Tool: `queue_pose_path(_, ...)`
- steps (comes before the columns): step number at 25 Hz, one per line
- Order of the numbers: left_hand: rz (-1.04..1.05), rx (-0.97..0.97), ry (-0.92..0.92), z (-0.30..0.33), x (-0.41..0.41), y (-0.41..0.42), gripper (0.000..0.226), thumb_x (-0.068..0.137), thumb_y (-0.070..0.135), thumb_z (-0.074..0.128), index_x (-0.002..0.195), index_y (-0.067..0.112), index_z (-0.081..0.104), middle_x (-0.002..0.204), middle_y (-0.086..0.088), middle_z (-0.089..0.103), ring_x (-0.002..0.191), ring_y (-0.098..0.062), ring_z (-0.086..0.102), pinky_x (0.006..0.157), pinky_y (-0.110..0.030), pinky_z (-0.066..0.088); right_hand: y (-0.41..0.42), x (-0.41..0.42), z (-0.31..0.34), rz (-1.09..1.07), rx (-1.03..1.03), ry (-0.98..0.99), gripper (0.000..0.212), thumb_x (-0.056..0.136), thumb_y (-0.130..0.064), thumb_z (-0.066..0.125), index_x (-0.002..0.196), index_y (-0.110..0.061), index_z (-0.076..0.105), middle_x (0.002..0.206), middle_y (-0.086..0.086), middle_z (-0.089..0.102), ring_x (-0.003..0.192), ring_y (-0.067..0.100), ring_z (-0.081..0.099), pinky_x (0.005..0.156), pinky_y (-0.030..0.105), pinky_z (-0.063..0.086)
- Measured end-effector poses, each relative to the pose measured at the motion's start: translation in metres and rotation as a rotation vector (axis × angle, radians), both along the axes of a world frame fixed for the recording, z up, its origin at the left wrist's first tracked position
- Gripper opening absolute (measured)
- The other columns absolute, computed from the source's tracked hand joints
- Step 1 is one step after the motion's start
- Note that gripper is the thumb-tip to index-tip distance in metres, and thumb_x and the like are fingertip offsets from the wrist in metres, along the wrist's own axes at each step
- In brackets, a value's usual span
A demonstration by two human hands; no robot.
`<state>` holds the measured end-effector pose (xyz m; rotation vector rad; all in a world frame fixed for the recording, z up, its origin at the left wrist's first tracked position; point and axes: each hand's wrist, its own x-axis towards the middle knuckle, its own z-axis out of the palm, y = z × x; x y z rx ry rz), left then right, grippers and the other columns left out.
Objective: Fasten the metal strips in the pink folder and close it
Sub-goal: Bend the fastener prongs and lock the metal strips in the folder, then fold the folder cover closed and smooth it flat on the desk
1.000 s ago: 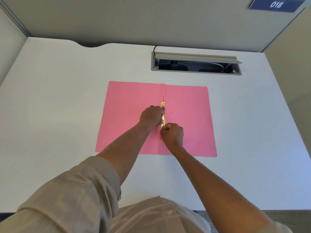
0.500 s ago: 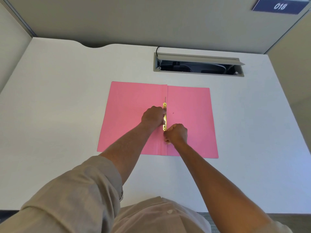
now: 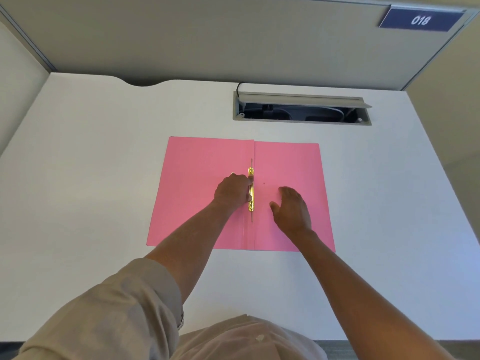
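The pink folder (image 3: pixel 202 162) lies open and flat on the white desk (image 3: pixel 85 178). A gold metal fastener strip (image 3: pixel 251 203) runs along its centre fold, with thin prongs sticking out past both ends. My left hand (image 3: pixel 232 191) rests curled on the left flap, fingertips pressing against the strip's middle. My right hand (image 3: pixel 292 210) lies on the right flap, fingers spread, a short way right of the strip and not touching it.
An open grey cable hatch (image 3: pixel 302 108) is sunk into the desk behind the folder, with a black cable at its left corner. Grey partition walls enclose the desk on three sides. A blue plate marked 018 (image 3: pixel 420 20) hangs top right.
My right hand has let go of the strip's near end, opened, and moved right onto the right flap. The strip's lower end now shows. My left hand stays on the strip.
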<state>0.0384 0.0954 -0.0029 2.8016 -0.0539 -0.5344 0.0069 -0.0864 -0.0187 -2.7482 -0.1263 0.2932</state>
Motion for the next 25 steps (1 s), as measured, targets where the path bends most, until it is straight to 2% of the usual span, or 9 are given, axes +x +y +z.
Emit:
queue_pose_path(1, 0.0, 0.001, 0.001, 0.0, 0.0, 0.0, 0.05, 0.088, 0.023, 0.068, 0.136, 0.024, 0.055, 0.102, -0.007, 0.07, 0.103, -0.03, 0.063, 0.08, -0.038, 0.056, -0.005, 0.007, -0.005, 0.043, -0.07, 0.022, 0.064, 0.099, -0.036, 0.054, 0.15, -0.004, 0.032, 0.159, 0.017, 0.034, 0.148, 0.035, 0.029, 0.121, 0.043, 0.024)
queue_pose_path(2, 0.0, 0.001, 0.001, 0.0, 0.0, 0.0, 0.05, 0.088, 0.023, 0.068, 0.136, 0.024, 0.054, 0.103, -0.006, 0.07, 0.104, -0.031, 0.063, 0.08, -0.038, 0.056, -0.01, 0.014, -0.009, 0.075, -0.124, 0.041, 0.073, 0.101, -0.041, 0.048, 0.156, -0.005, 0.017, 0.166, 0.015, 0.016, 0.154, 0.034, 0.012, 0.124, 0.045, 0.011)
queue_pose_path(3, 0.001, 0.002, -0.002, 0.0, 0.0, 0.0, 0.05, 0.088, 0.023, 0.068, 0.137, 0.024, 0.054, 0.103, -0.006, 0.07, 0.104, -0.031, 0.063, 0.081, -0.039, 0.056, -0.013, 0.02, -0.013, 0.1, -0.156, 0.048, 0.078, 0.101, -0.045, 0.044, 0.157, -0.006, 0.007, 0.168, 0.014, 0.004, 0.155, 0.033, 0.001, 0.124, 0.046, 0.004)
queue_pose_path(5, 0.008, 0.006, 0.002, 0.001, 0.0, 0.0, 0.052, 0.088, 0.025, 0.068, 0.138, 0.025, 0.053, 0.106, -0.007, 0.069, 0.105, -0.032, 0.063, 0.082, -0.04, 0.056, -0.02, 0.028, -0.022, 0.141, -0.178, 0.047, 0.083, 0.101, -0.051, 0.039, 0.158, -0.007, -0.002, 0.168, 0.013, -0.006, 0.155, 0.033, -0.007, 0.126, 0.048, 0.0)
queue_pose_path(11, 0.024, 0.036, 0.042, 0.002, 0.002, -0.005, 0.052, 0.088, 0.023, 0.065, 0.138, 0.025, 0.051, 0.106, -0.008, 0.068, 0.103, -0.032, 0.063, 0.076, -0.036, 0.053, -0.025, 0.026, -0.042, 0.158, -0.209, -0.02, 0.081, 0.1, -0.057, 0.026, 0.158, -0.008, -0.006, 0.168, 0.011, -0.007, 0.155, 0.029, -0.009, 0.126, 0.048, -0.003)
queue_pose_path(15, -0.019, 0.086, -0.029, 0.002, 0.0, -0.005, 0.054, 0.088, 0.023, 0.064, 0.14, 0.025, 0.049, 0.1, -0.006, 0.071, 0.096, -0.031, 0.066, 0.079, -0.035, 0.054, -0.025, 0.027, -0.047, 0.152, -0.221, -0.071, 0.081, 0.1, -0.058, 0.024, 0.158, -0.009, -0.003, 0.168, 0.011, -0.003, 0.155, 0.029, -0.005, 0.126, 0.048, 0.0)
queue_pose_path(20, 0.148, -0.046, -0.211, -0.002, -0.012, 0.0, 0.055, 0.092, 0.02, 0.057, 0.145, 0.028, 0.045, 0.102, -0.007, 0.065, 0.089, -0.031, 0.065, 0.08, -0.039, 0.054, -0.026, 0.026, -0.051, 0.156, -0.231, -0.086, 0.081, 0.099, -0.059, 0.02, 0.158, -0.008, -0.002, 0.168, 0.012, -0.002, 0.155, 0.03, -0.004, 0.126, 0.049, 0.001)
queue_pose_path(22, 0.229, 0.02, -0.287, -0.006, -0.018, 0.011, 0.05, 0.094, 0.023, 0.057, 0.142, 0.021, 0.046, 0.108, -0.008, 0.059, 0.09, -0.029, 0.064, 0.078, -0.04, 0.056, -0.027, 0.026, -0.051, 0.157, -0.223, -0.085, 0.081, 0.099, -0.059, 0.02, 0.158, -0.008, -0.003, 0.168, 0.012, -0.003, 0.155, 0.03, -0.005, 0.126, 0.049, 0.001)
queue_pose_path(25, 0.344, 0.167, -0.291, -0.012, -0.028, 0.037, 0.048, 0.094, 0.031, 0.056, 0.137, 0.014, 0.045, 0.116, -0.012, 0.054, 0.101, -0.028, 0.059, 0.082, -0.039, 0.052, -0.027, 0.026, -0.05, 0.167, -0.23, -0.076, 0.081, 0.1, -0.058, 0.02, 0.158, -0.008, -0.004, 0.168, 0.012, -0.004, 0.155, 0.03, -0.007, 0.126, 0.05, 0.001)
